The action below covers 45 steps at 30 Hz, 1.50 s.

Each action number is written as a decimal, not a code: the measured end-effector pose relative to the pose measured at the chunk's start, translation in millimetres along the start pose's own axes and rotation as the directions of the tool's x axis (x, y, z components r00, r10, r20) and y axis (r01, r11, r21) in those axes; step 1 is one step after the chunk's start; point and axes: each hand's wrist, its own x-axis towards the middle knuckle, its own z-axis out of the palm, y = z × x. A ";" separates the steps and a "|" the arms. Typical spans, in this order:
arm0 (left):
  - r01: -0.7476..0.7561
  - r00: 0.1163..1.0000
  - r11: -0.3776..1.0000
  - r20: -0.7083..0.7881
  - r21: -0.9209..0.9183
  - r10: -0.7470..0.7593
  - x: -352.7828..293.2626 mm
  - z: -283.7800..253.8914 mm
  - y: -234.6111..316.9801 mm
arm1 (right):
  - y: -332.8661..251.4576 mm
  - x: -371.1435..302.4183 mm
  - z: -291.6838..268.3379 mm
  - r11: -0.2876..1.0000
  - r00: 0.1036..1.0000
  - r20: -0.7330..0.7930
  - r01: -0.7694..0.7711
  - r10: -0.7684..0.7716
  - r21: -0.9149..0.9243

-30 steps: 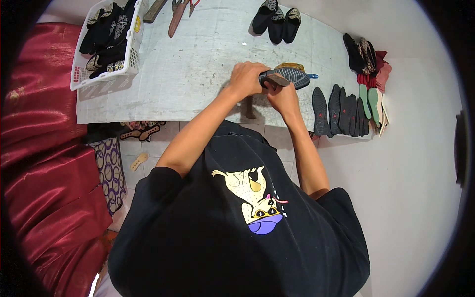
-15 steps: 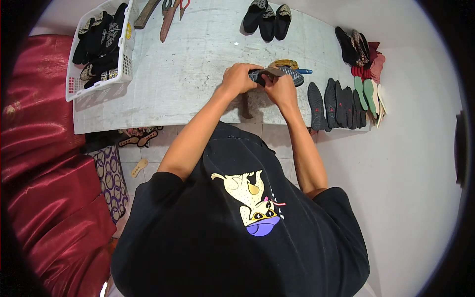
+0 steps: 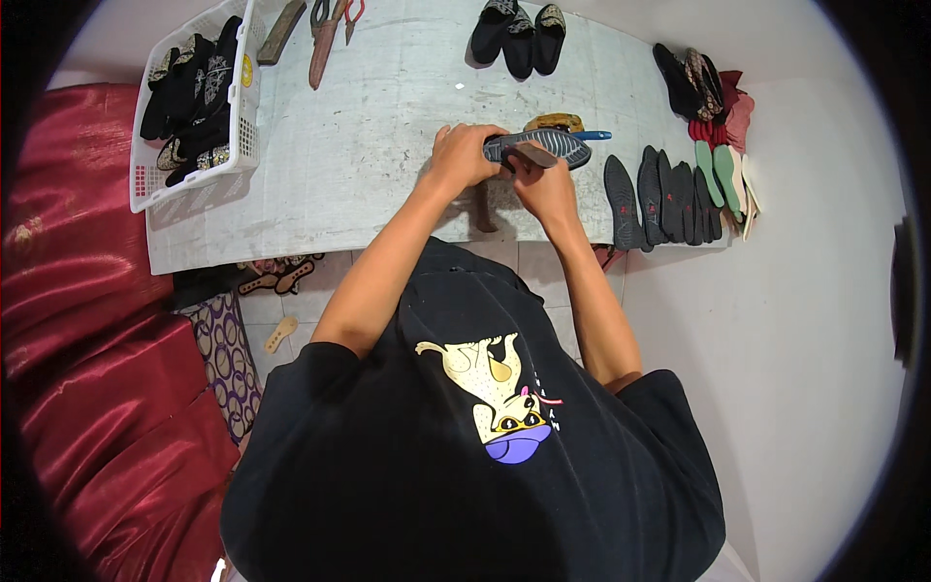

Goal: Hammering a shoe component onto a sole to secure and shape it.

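My left hand (image 3: 464,155) is closed around the left end of a black shoe (image 3: 570,148), held above the table with its pale-lined ridged sole turned up. In my right hand (image 3: 545,191) is a flat brownish blade-like tool (image 3: 535,153), lying across the sole. The fingers of the right hand are partly hidden beneath the tool. Just beyond the shoe lie a yellow-brown object (image 3: 555,123) and a blue pen-like stick (image 3: 595,136). Below the shoe, a brown tool with a narrow shaft (image 3: 483,211) rests on the table.
Grey-white table (image 3: 359,165). A white basket (image 3: 242,126) of black slippers stands at left. Near it lie a wooden block (image 3: 282,33), a sheathed knife-like tool (image 3: 320,63) and red-handled pliers (image 3: 353,15). Slippers (image 3: 519,47) sit at the back; black soles (image 3: 650,199) line the right.
My right hand has shifted slightly down and left, and the flat tool is now tilted the other way. More of the ridged sole shows. The left hand keeps its hold.
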 end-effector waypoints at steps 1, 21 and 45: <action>-0.010 0.999 1.000 -0.034 -0.009 0.010 0.5 0.8 1.5 | 1.4 2.6 1.3 1.000 1.000 -0.004 0.000 0.000 0.028; -0.044 0.997 0.997 0.055 -0.068 0.048 13.5 -1.5 9.1 | -0.5 22.6 -7.8 0.976 0.967 0.171 -0.167 0.190 -0.140; -0.100 0.989 0.994 0.102 -0.043 0.104 10.6 -0.8 -10.7 | 3.2 -24.0 -8.7 0.995 0.995 0.002 -0.095 0.095 -0.003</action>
